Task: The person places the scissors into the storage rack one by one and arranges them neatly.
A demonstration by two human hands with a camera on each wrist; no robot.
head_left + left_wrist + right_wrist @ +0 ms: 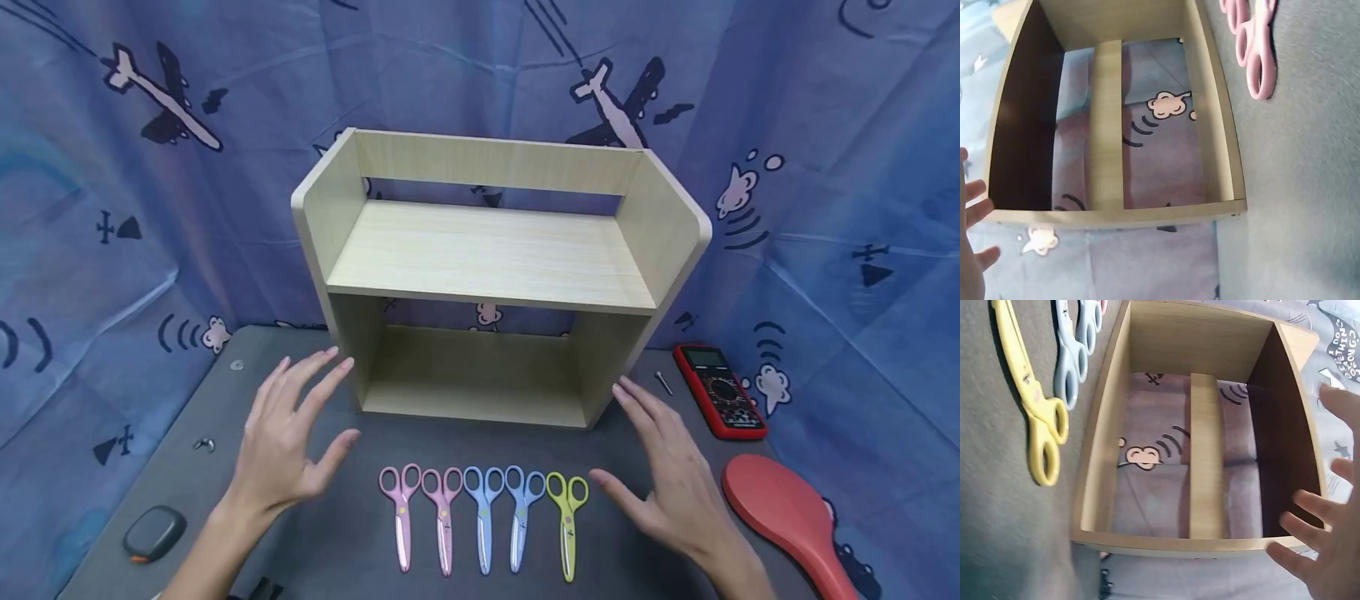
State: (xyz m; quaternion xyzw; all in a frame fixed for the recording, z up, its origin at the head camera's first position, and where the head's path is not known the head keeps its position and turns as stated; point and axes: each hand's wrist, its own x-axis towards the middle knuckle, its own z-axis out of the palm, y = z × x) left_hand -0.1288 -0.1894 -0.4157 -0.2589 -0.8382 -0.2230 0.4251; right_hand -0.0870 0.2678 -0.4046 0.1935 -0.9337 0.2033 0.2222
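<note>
A pale wooden two-tier shelf [491, 254] stands upright at the back of the grey table. My left hand [288, 437], fingers spread and holding nothing, hovers by the shelf's lower left side. On the opposite side my right hand [667, 475] is also spread, its fingertips close to the lower right corner; whether they touch it I cannot tell. Between the hands lies a row of scissors, handles towards the shelf: two pink scissors [402, 521], two blue scissors [483, 521] and one yellow-green pair of scissors [567, 529]. The right wrist view shows the yellow scissors [1038, 412] beside the shelf.
At right lie a red-cased multimeter [720, 392], a small screw [663, 382] and a red paddle-shaped object [783, 504]. At left are a dark rounded case [154, 533], a small metal piece [204, 445] and a washer-like ring [237, 365]. A blue patterned curtain [465, 67] hangs behind.
</note>
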